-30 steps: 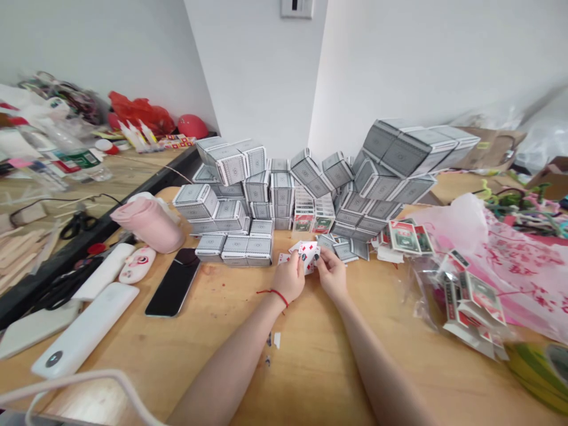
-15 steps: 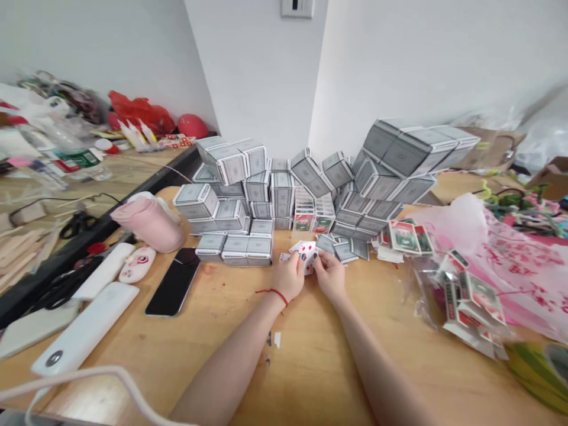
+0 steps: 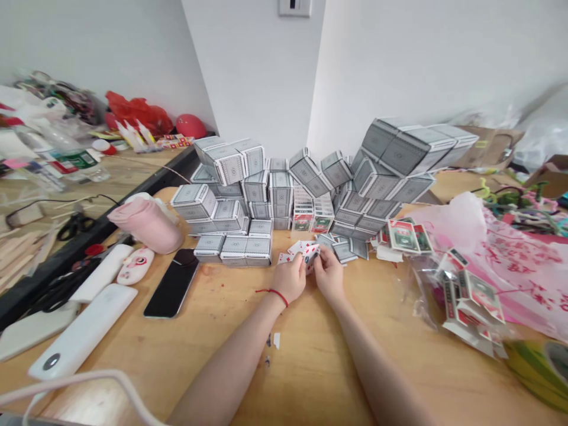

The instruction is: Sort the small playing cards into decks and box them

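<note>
Between my two hands is a playing card [image 3: 310, 254], face toward me with red and dark marks, tilted above the table. My left hand [image 3: 290, 279], with a red string at the wrist, pinches its left side. At the right edge my right hand [image 3: 329, 274] grips it with thumb and fingers. Whether more than one card is held, I cannot tell. Just beyond my left hand lie loose face-up cards [image 3: 294, 248]. Face-down grey-backed cards [image 3: 347, 249] are scattered beyond my right hand. Behind them stand two rows of boxed card decks [image 3: 303, 221].
Grey-patterned blocks [image 3: 247, 245] are stacked at the left, and a taller leaning stack [image 3: 375, 183] stands at the right. A phone [image 3: 172, 283] and a white power bank [image 3: 84, 331] lie left. Opened card boxes [image 3: 473, 307] and a pink plastic bag [image 3: 523, 260] occupy the right.
The held card has tipped and turned between my fingers, so its face shows at a flatter slant. More of the loose face-up cards behind my left hand is visible.
</note>
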A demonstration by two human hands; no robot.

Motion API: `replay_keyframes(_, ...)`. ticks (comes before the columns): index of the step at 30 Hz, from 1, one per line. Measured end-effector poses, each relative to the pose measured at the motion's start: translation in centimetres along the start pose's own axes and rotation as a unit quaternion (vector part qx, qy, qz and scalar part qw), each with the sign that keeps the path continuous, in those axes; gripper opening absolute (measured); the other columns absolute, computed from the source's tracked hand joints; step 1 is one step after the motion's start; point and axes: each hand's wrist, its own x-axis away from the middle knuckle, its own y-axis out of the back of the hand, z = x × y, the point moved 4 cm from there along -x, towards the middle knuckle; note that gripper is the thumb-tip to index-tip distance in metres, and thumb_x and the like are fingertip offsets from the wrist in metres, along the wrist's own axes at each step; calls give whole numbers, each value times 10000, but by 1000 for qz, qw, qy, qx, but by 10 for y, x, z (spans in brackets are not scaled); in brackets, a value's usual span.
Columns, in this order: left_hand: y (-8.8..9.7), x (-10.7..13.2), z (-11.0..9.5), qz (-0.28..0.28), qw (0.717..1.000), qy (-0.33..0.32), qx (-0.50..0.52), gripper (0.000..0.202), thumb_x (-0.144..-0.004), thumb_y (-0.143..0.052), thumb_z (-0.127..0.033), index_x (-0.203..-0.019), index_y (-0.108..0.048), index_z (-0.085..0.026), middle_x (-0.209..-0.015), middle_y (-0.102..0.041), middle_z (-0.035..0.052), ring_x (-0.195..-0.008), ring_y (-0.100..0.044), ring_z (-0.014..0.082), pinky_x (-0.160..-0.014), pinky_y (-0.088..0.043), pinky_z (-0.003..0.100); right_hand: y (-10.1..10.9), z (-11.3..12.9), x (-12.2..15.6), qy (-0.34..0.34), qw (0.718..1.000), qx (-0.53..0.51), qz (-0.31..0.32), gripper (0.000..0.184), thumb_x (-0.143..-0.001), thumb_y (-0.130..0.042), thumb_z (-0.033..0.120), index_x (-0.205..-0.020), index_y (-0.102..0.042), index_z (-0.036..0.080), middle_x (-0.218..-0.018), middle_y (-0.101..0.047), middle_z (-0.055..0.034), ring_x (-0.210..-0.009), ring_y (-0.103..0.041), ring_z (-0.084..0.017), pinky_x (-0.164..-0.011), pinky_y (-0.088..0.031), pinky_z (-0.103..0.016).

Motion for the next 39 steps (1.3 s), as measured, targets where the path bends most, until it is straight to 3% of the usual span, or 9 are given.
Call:
replay_keyframes(5,-1,0,0,13,1000,2,-10,282,-868,-262,-264,-963,-497,-142,-671,-635,88,-600,-589,199,-493,-304,275,4,3,0,2,999,37,-12,331,-791,-411,314,-1029,-579,156,-896,-658,-82,-763,-598,-185,-667,-456,-287)
replay_keyframes(16,-3,-2,-8,54,997,-29,-36,262,-870,-253,-243,-915,-499,-167,-696,-641,69,-629,-598,187,-516,-331,261,10,18,5,-16,984,153,-90,345,-792,-381,343,-906,-611,111,-620,-627,-49,-508,-530,-139,-504,-398,-226)
replay_keyframes(19,-3,-2,-8,48,998,-21,-32,257,-867,-257,-238,-917,-500,-170,-693,-641,64,-628,-599,186,-512,-328,261,10,14,2,-28,991,105,-76,352,-778,-395,344,-940,-603,112,-672,-640,-58,-534,-540,-141,-514,-410,-227)
replay_keyframes(24,0,-4,-4,22,999,38,-23,279,-871,-251,-260,-967,-493,-160,-685,-640,72,-612,-597,189,-503,-319,266,2,6,-2,-33,999,33,5,333,-747,-429,325,-940,-608,121,-699,-643,-54,-572,-546,-151,-525,-421,-235)
replay_keyframes(39,0,-5,3,2,997,67,23,273,-871,-271,-264,-919,-519,-163,-693,-626,76,-607,-574,188,-505,-289,262,-3,14,1,10,993,114,22,284,-779,-374,266,-845,-621,142,-662,-625,-42,-561,-519,-148,-533,-395,-233)
